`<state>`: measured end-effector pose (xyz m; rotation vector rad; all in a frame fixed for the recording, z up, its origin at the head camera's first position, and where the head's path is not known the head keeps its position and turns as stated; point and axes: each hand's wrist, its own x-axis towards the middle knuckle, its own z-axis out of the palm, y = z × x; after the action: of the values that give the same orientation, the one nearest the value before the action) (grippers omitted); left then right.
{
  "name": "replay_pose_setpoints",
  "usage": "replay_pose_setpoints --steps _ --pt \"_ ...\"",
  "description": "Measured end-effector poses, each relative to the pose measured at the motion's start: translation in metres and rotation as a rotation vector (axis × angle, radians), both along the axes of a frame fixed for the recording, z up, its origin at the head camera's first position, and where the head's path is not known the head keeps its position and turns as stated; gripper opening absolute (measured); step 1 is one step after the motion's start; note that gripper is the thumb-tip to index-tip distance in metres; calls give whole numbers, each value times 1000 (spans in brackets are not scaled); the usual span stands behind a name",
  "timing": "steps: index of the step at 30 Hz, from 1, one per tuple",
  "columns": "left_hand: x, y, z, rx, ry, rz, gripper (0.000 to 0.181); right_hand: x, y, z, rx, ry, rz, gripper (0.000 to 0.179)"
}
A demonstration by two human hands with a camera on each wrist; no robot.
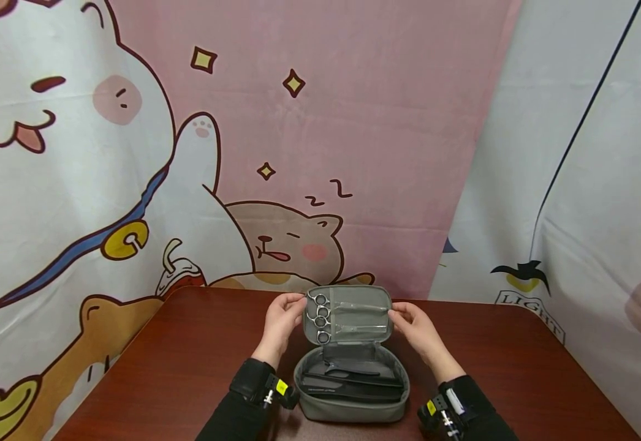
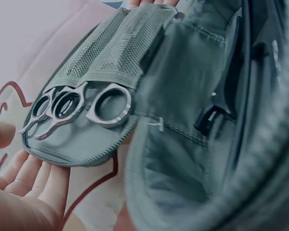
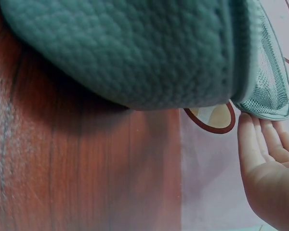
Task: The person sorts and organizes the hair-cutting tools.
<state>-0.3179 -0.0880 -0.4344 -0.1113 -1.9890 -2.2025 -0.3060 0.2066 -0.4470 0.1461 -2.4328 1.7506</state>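
A grey-green zip case (image 1: 353,409) stands on the table with its lid (image 1: 360,295) raised. My left hand (image 1: 280,324) holds the lid's left edge, and in the left wrist view its fingers (image 2: 48,185) lie straight behind it. On the opposite edge, my right hand (image 1: 421,334) holds the lid between thumb and fingers. Scissors (image 2: 111,105) sit in the lid's mesh pockets (image 2: 111,53), their metal finger rings sticking out on the left. Inside the case lie long black tools (image 1: 353,389) and a dark slim piece with a pale edge (image 1: 348,370), partly hidden by the wall.
The case rests near the front of a reddish-brown wooden table (image 1: 188,367). Behind the table hangs a cloth (image 1: 386,122) printed with cartoon animals. A band with a small device (image 1: 279,389) is on each wrist, close beside the case.
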Motion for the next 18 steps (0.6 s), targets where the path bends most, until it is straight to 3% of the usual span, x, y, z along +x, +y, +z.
replay_pose_setpoints --steps 5,14,18 --pt "4 0 11 -58 49 18 27 2 -3 5 70 59 -41 36" --pt "-1 -3 8 -73 41 21 25 8 -5 9 155 157 -79 35" --pt "1 -3 9 -101 71 25 19 11 -5 9 170 190 -90 34"
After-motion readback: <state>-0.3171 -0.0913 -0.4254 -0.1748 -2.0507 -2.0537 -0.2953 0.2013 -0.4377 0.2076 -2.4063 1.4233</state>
